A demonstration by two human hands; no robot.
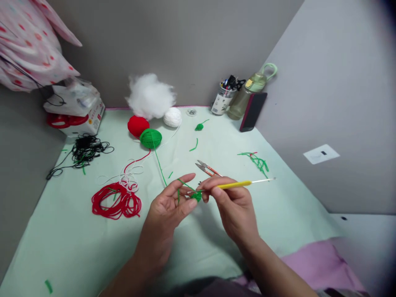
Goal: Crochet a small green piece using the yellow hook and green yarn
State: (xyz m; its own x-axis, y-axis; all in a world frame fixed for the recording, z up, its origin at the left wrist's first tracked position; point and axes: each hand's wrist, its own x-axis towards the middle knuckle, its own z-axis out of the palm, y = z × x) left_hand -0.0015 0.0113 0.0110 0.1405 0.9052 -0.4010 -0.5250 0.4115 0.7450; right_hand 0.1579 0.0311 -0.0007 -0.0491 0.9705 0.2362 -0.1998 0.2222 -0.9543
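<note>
My left hand (170,206) pinches a small green crochet piece (196,196) between thumb and fingers, with green yarn looped over its raised index finger. That strand runs back to a green yarn ball (151,138) on the table. In my right hand (233,204) is a yellow-handled crochet hook (235,185), held like a pencil. One metal end of the hook meets the green piece; the other points right. Just behind my right hand lie thread snips (208,168), partly hidden by it.
Red (138,126) and white (172,117) yarn balls sit by white stuffing (151,97). Loose red yarn (116,201) and a black yarn tangle (88,150) lie left. A phone (253,112), bottle (244,97) and pen holder (222,100) stand at back right. Green scraps (258,162) lie right.
</note>
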